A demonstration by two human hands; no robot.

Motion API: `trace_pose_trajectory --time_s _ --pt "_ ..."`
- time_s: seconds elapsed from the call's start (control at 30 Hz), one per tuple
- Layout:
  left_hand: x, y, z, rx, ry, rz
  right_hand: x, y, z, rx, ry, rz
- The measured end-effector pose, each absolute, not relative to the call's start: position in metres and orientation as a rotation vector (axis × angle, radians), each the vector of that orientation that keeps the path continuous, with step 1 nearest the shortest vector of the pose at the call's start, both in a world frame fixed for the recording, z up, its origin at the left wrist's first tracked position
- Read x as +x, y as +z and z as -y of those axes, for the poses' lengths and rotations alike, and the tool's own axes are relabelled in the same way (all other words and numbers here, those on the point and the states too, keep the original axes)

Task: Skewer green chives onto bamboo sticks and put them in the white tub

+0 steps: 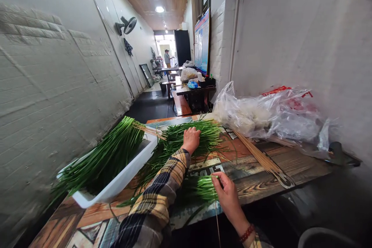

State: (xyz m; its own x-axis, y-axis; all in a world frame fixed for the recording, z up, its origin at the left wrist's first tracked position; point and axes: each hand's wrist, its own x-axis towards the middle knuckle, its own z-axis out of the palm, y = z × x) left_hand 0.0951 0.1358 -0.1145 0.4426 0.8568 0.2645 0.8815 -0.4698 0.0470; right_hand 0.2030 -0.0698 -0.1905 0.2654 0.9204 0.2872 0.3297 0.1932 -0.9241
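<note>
My left hand (192, 139) reaches over a loose pile of green garlic chives (210, 133), its fingers curled down and closed on some of the stalks; the fingertips are partly hidden. Nearer to me, my right hand (228, 193) pinches a thin bamboo skewer (217, 221) at the cut ends of a small row of chives (205, 188). The skewer hangs down past the table's near edge. My left forearm covers part of that row. At the left, a large bunch of chives (116, 151) lies in a white plastic tray (130, 174), with several skewers (149, 129) across its end.
Bare bamboo skewers (257, 153) lie fanned on the patterned wooden table (279, 159) at right. Behind them sit clear plastic bags (255, 112) against the wall. Farther back stand another table (188, 90), a bench (181, 104) and a person (167, 59) near the doorway.
</note>
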Motion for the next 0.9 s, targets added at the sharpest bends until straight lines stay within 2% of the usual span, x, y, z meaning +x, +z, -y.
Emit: trace_pose_trajectory --time_s 0.4,0.57,0.8,0.9 --pt "0.107 -0.107 -0.132 -2.699 -0.324 1.497 0.204 -0.195 0.068 -1.388 0.626 1.298" --pt "0.108 -0.100 -0.126 -2.739 -0.444 1.440 0.204 -0.192 0.068 -1.352 0.608 1.280" --pt "0.075 -0.068 -0.107 -2.606 -0.663 1.414 0.205 -0.194 0.066 -1.352 0.661 1.262" --pt "0.060 -0.077 -0.088 -2.577 -0.600 1.291 0.207 -0.181 0.060 -1.352 0.642 1.301"
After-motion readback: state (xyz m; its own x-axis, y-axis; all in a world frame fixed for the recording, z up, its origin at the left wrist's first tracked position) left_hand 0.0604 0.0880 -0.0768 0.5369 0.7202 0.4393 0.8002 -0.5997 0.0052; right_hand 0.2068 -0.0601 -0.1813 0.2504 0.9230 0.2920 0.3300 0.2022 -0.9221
